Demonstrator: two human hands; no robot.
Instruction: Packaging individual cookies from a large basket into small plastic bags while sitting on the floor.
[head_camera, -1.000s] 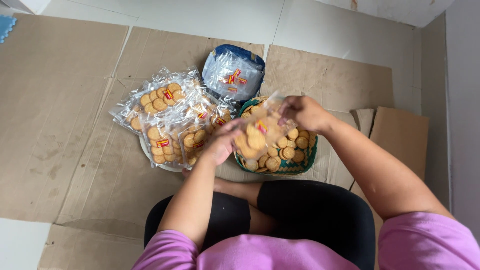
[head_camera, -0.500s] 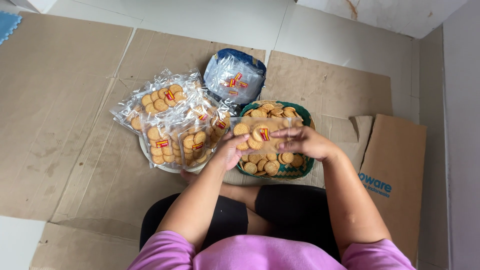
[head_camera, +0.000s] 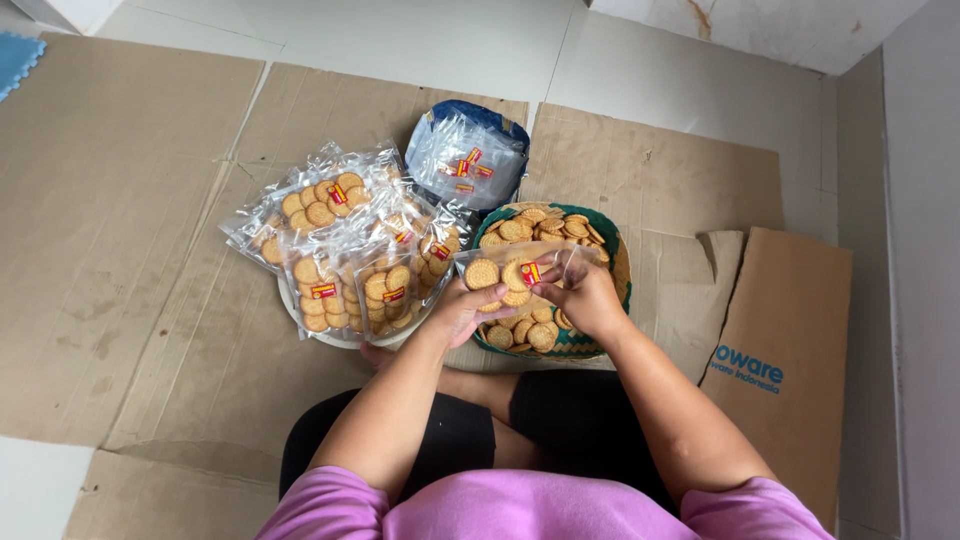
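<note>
Both hands, left hand (head_camera: 462, 312) and right hand (head_camera: 583, 297), now grip the clear bag (head_camera: 512, 277) lower over the green basket (head_camera: 612, 258) (few biscuits inside).

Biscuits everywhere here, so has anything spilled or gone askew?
Nothing has spilled. Loose biscuits stay in the green basket, filled packets lie heaped on a plate, and both hands hold one clear bag.
</note>
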